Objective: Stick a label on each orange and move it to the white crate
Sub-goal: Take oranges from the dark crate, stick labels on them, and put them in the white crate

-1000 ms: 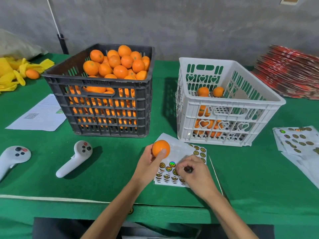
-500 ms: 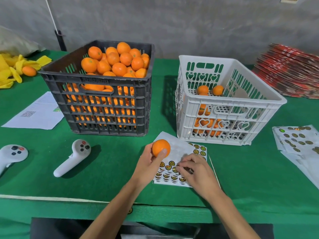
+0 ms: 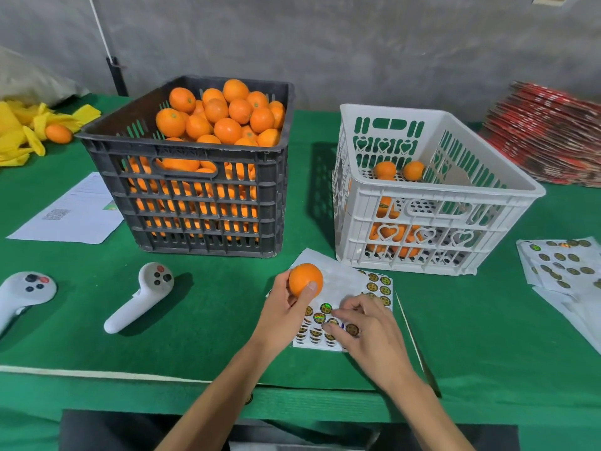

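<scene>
Near the table's front edge, the left hand (image 3: 286, 307) gripped an orange (image 3: 305, 279) while the right hand's (image 3: 370, 333) fingertips (image 3: 335, 323) picked at the label sheet (image 3: 344, 288), apparently peeling a label; pressing it onto the fruit came next.

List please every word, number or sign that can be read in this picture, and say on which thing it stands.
Nothing can be read as text.
Paper sheet: printed lines and a square code, too small to read.
Sticker sheet: round labels with a green mark, too blurred.
Second sticker sheet: the same, unreadable.
Red stack: print too blurred.
White crate: only heart cut-outs, no words.
</scene>
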A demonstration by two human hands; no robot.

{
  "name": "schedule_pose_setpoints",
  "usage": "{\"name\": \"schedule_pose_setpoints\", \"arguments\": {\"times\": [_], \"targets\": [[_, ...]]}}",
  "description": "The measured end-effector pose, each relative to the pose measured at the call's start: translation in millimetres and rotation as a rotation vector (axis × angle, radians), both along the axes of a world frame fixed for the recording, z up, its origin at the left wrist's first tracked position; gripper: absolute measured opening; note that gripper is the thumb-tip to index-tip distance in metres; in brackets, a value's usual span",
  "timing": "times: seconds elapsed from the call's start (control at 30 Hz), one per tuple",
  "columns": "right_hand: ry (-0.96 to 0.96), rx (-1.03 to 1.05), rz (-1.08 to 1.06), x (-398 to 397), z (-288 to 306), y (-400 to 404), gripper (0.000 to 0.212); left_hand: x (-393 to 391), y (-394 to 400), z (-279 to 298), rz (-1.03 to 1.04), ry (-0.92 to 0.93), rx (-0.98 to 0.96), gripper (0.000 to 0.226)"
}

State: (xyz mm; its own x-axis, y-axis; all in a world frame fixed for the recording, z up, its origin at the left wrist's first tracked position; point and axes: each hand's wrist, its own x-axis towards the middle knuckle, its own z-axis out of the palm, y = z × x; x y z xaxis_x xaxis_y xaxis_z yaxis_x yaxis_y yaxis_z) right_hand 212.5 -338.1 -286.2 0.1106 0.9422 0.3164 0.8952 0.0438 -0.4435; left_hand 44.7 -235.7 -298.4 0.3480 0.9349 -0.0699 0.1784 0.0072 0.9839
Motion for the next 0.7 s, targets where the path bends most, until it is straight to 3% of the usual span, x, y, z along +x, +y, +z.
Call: {"name": "schedule_pose_setpoints", "arguments": {"times": [0.17, 0.33, 0.6, 0.7], "targets": [[-0.055, 0.032, 0.058, -2, -1, -2, 0.034, -1, 0, 1, 0.004, -0.001, 0.011, 0.048], [0.01, -0.024, 0.065, -3, 0, -1, 0.039, -1, -1, 0, -0.005, -0.006, -0.002, 0.053], [-0.038, 0.021, 0.095, -1, 4, 10, 0.019, -1, -4, 4, 0.004, -0.009, 0.006, 0.07], [-0.024, 0.019, 0.125, 1, -1, 6, 0.032, -2, -3, 4, 0.005, -0.001, 0.011, 0.066]]}}
